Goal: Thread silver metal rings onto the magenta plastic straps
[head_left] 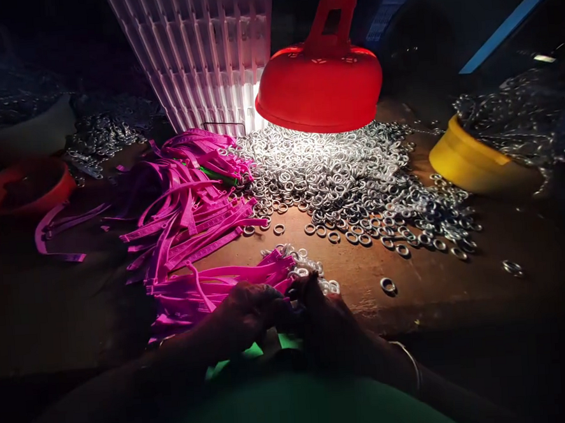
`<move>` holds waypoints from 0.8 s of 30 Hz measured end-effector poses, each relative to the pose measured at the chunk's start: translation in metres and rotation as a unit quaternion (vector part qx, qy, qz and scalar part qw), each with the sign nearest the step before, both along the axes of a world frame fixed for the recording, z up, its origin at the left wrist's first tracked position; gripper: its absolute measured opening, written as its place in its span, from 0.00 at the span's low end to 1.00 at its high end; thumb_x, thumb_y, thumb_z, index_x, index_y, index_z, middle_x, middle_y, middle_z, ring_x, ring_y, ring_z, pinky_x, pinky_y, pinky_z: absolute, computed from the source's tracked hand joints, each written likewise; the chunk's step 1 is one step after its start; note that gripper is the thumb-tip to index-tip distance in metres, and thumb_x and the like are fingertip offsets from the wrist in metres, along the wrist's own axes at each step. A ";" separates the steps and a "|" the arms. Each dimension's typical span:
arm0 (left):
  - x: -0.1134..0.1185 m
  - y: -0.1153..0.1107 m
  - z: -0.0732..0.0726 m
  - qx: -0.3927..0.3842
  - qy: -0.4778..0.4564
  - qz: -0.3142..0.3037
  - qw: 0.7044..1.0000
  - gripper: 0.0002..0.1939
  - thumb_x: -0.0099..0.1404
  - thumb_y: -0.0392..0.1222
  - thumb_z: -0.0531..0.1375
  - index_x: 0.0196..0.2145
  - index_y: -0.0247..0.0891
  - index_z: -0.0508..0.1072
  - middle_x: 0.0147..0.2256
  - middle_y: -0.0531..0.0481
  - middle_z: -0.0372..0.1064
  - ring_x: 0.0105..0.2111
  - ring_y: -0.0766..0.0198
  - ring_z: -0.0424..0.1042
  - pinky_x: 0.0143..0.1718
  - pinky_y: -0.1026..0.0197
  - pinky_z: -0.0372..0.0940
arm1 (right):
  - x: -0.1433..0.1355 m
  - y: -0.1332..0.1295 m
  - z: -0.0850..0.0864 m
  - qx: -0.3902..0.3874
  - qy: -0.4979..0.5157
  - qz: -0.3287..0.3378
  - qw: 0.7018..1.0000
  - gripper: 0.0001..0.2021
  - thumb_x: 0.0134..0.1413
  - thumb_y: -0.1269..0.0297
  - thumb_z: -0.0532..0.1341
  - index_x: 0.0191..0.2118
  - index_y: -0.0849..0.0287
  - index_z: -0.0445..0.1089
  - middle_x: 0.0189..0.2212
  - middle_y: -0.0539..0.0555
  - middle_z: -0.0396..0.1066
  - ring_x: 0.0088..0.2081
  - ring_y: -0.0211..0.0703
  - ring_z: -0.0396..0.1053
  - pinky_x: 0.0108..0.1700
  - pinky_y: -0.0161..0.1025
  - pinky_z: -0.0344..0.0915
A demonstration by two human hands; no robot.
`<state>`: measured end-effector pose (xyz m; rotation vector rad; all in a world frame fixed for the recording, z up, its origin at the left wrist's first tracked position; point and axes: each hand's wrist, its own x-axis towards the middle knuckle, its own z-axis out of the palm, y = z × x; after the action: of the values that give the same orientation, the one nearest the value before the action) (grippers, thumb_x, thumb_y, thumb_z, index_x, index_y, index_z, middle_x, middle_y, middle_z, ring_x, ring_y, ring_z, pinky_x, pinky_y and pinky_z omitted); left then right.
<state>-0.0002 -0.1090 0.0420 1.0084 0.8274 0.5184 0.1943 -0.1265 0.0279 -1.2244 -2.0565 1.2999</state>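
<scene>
A brown tabletop (436, 298) is stretching across the dim room, its near edge sinking into shadow while a red lamp (320, 91), hanging low, is throwing a bright pool over its middle. Behind the lamp, a pale ribbed panel (196, 57) is standing tilted and catching the glow. Directly under the light, a broad heap of metal rings (338, 176) is spreading toward the right, with one loose ring (388, 287) lying apart on the bare wood. Left of the heap, a pile of pink strips (181, 211) is sprawling and touching the rings at its edge; a bit of green (219, 175) is showing among them. Nearer the person, a smaller bundle of pink strips (215, 282) is lying just beyond the hands, pale rings (317, 270) clustering at its right end. The left hand (257, 309) and the right hand (327, 317) are meeting at the table's near edge, fingers bending close together; shadow is hiding what they may be gripping, so I cannot tell. A bracelet (409, 360) is circling the right wrist. On the far left, a red container (27, 185) is sitting in gloom, while on the right a yellow container (480, 161) is leaning beside a dark metallic tangle (516, 117).
</scene>
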 end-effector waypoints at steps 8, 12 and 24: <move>0.006 0.004 0.002 -0.144 -0.003 0.051 0.988 0.21 0.51 0.53 0.66 0.25 0.30 0.69 0.19 0.53 0.61 0.19 0.72 0.60 0.21 0.68 0.53 | -0.008 0.013 0.011 -0.050 -0.021 0.097 0.994 0.17 0.50 0.73 0.54 0.47 0.62 0.54 0.26 0.51 0.67 0.22 0.32 0.55 0.22 0.31 0.48; 0.006 0.000 -0.006 -0.186 -0.039 0.078 0.979 0.17 0.53 0.48 0.66 0.24 0.29 0.69 0.19 0.55 0.59 0.18 0.75 0.57 0.20 0.69 0.50 | -0.009 0.017 0.014 -0.016 -0.114 0.106 0.988 0.14 0.48 0.76 0.53 0.42 0.61 0.56 0.22 0.48 0.63 0.20 0.32 0.53 0.22 0.32 0.44; 0.008 0.004 -0.028 -0.151 -0.042 0.140 0.978 0.10 0.57 0.47 0.56 0.27 0.39 0.73 0.29 0.49 0.74 0.36 0.54 0.74 0.45 0.49 0.68 | 0.007 0.017 0.009 0.239 -0.217 0.090 0.942 0.09 0.51 0.69 0.57 0.40 0.60 0.60 0.27 0.50 0.67 0.24 0.36 0.61 0.26 0.33 0.51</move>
<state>0.0083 -0.1052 0.0138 0.5895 0.9470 0.6479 0.2014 -0.1094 0.0370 -1.1817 -2.6398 0.5542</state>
